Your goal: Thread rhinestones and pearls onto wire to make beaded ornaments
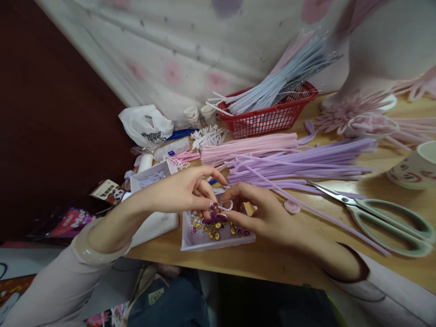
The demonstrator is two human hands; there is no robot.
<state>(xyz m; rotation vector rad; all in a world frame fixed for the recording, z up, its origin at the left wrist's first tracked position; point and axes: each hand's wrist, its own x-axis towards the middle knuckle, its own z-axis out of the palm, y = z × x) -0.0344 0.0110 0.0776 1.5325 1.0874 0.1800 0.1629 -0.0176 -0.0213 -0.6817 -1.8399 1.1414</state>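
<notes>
My left hand [185,188] and my right hand [262,211] meet above a small white tray [190,243] of gold-rimmed gems near the table's front edge. Both hands pinch a short pearl-bead piece [225,206] between their fingertips. A magenta piece lies just under the fingers in the tray. Long purple pipe cleaners [299,165] and pink pipe cleaners [248,145] lie behind the hands. A small pink disc [292,207] rests on the table beside my right hand.
Green-handled scissors [384,218] lie to the right. A red basket [269,118] with pale blue pipe cleaners stands at the back. A white box [153,177], a plastic bag [146,122], small cups [199,116] and a paper cup [415,165] sit around.
</notes>
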